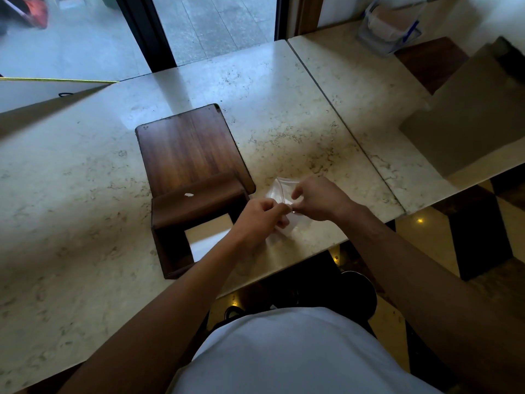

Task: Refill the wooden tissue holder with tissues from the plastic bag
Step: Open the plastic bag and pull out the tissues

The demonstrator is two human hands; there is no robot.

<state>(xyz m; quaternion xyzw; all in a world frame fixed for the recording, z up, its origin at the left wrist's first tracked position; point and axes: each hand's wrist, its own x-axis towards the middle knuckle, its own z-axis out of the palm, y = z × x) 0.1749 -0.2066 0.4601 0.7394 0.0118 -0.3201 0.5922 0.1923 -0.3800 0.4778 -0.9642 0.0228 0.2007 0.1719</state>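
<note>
The wooden tissue holder (pixel 196 191) sits a little left of the frame's centre on the marble table (pixel 71 194), lying open: its flat dark lid panel stretches toward the top of the frame, while the box part lies nearer the person, its opening showing a pale rectangle inside; whether that is tissue or the table seen through it cannot be told. A small white fleck rests on the box's upper edge. Just to the right of the holder, close to the table's near edge, lies the clear plastic bag (pixel 279 189), crumpled and partly hidden by both hands; its contents are too blurred to make out. The left hand (pixel 261 217) comes in from the lower left with its fingers curled, thumb and forefinger pinching the bag's edge. The right hand (pixel 318 199) reaches in from the lower right and pinches the same edge from the other side, fingertips almost touching those of the left hand. Both bare forearms run down toward the bottom of the frame, where a white shirt (pixel 298 354) fills the lower centre. A second marble tabletop (pixel 369 109) adjoins on the right, separated by a thin dark seam. In the upper right corner stands a clear container (pixel 389 27) with blue markings. Glass panes with dark frames cross the top.
</note>
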